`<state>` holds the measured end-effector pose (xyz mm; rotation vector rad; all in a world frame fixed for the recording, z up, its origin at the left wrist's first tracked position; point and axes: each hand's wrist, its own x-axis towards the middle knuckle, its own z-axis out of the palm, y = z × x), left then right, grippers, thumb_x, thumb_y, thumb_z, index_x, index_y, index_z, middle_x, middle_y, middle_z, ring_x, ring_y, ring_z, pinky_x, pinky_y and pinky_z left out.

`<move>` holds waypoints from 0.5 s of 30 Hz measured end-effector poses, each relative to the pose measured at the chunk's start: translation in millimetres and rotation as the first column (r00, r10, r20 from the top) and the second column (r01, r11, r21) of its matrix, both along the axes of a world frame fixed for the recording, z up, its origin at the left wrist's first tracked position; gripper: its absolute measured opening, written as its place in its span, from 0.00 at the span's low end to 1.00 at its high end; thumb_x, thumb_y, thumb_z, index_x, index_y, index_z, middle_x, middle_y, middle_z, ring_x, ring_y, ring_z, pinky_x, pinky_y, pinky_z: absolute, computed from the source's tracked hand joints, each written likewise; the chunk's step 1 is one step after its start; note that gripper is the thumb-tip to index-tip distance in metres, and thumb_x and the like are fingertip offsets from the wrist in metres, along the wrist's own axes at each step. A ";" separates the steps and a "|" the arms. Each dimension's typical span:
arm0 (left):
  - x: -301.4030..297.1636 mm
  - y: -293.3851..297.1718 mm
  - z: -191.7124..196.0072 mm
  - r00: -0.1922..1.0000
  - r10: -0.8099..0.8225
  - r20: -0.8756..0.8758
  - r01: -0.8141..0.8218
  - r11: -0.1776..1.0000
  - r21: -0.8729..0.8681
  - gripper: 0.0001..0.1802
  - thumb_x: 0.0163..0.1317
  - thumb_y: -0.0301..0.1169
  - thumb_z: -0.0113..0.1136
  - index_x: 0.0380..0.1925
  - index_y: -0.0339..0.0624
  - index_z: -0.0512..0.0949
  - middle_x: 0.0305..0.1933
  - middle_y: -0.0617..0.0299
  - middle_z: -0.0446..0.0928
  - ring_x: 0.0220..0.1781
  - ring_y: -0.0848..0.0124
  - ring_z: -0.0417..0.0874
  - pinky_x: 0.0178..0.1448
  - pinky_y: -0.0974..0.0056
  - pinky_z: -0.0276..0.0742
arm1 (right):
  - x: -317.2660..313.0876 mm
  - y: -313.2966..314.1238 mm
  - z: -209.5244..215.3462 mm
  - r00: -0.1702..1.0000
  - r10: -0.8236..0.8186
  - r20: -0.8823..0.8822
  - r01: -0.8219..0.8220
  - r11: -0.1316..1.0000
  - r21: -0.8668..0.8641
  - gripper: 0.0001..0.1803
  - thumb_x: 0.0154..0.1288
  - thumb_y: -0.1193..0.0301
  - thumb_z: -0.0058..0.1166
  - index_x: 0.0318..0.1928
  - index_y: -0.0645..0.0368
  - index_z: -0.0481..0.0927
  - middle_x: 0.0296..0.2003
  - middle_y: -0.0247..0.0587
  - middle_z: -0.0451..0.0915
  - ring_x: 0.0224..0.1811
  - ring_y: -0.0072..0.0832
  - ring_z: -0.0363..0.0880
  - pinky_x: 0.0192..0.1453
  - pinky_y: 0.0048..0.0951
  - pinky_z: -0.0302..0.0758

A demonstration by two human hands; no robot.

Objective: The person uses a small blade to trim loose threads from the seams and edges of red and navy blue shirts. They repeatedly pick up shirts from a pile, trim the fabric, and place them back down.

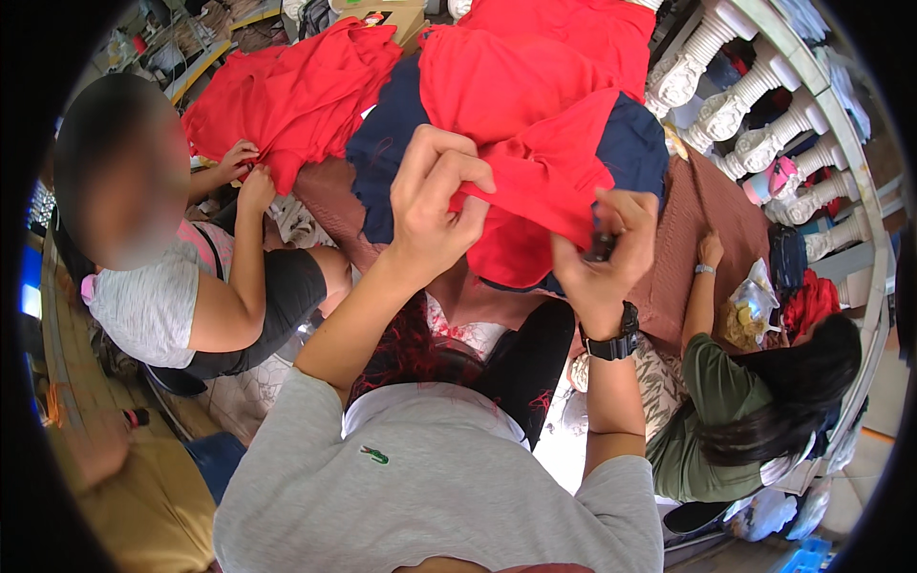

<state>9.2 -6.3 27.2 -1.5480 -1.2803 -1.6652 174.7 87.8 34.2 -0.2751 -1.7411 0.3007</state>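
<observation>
pinching red cloth (537, 202) in left hand (435, 205), right hand (616, 250) touching it.

Lettering, numbers: none legible. Grey shirt (449, 501) bears small green animal-shaped emblem (374, 455); black wristwatch (611, 345) display apparently unreadable.

The held cloth (540, 181) spans the space between the left hand (435, 210) and the right hand (616, 256), with the large cloth heap (535, 62) behind it, over an under-cloth (632, 158) on the counter (712, 210). At left, a second heap (296, 86) lies before a co-worker (158, 301), a carton (409, 23) behind it. At right, a plastic bag (757, 298) lies between another co-worker (731, 411) and the balusters (740, 103).
</observation>
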 end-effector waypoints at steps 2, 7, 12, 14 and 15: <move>3.1 -0.7 6.6 1.000 -0.014 -0.006 0.014 0.999 0.035 0.16 0.36 0.12 0.60 0.29 0.38 0.77 0.33 0.56 0.73 0.36 0.58 0.76 0.41 0.58 0.75 | -9.8 -1.7 2.8 0.986 0.099 0.134 -0.102 0.995 0.016 0.26 0.41 0.83 0.63 0.47 0.59 0.82 0.29 0.39 0.78 0.28 0.28 0.80 0.26 0.28 0.73; -51.3 5.7 -4.6 0.937 0.315 0.152 -0.262 0.920 -0.291 0.16 0.43 0.16 0.64 0.35 0.40 0.81 0.38 0.54 0.79 0.39 0.59 0.81 0.42 0.59 0.79 | -5.6 32.5 60.3 0.994 -0.012 -0.109 0.006 0.999 -0.051 0.13 0.57 0.84 0.62 0.44 0.60 0.83 0.33 0.33 0.83 0.31 0.16 0.78 0.36 0.22 0.75; -116.3 -15.4 3.7 0.826 0.158 0.541 -0.055 0.978 -0.202 0.12 0.57 0.21 0.65 0.42 0.36 0.83 0.41 0.59 0.85 0.38 0.75 0.83 0.44 0.69 0.78 | 8.6 89.4 84.9 0.987 -0.087 -0.137 0.077 0.994 -0.076 0.06 0.65 0.79 0.63 0.41 0.63 0.81 0.29 0.33 0.78 0.30 0.17 0.71 0.38 0.19 0.70; -123.7 -18.1 14.4 0.810 -0.070 0.582 0.133 0.989 -0.067 0.10 0.60 0.22 0.63 0.42 0.35 0.84 0.40 0.63 0.85 0.39 0.78 0.82 0.46 0.71 0.77 | 9.4 86.0 88.4 0.985 -0.151 0.086 0.159 0.982 -0.101 0.15 0.59 0.72 0.71 0.43 0.62 0.81 0.24 0.27 0.72 0.28 0.16 0.68 0.34 0.20 0.68; -116.6 -14.3 29.0 0.792 -0.144 0.593 0.206 0.978 -0.038 0.09 0.61 0.22 0.62 0.42 0.35 0.84 0.39 0.64 0.85 0.39 0.78 0.82 0.46 0.71 0.76 | 2.3 65.0 96.3 0.984 -0.113 0.135 0.135 0.977 -0.167 0.17 0.56 0.70 0.73 0.44 0.61 0.81 0.23 0.25 0.69 0.27 0.15 0.67 0.33 0.20 0.67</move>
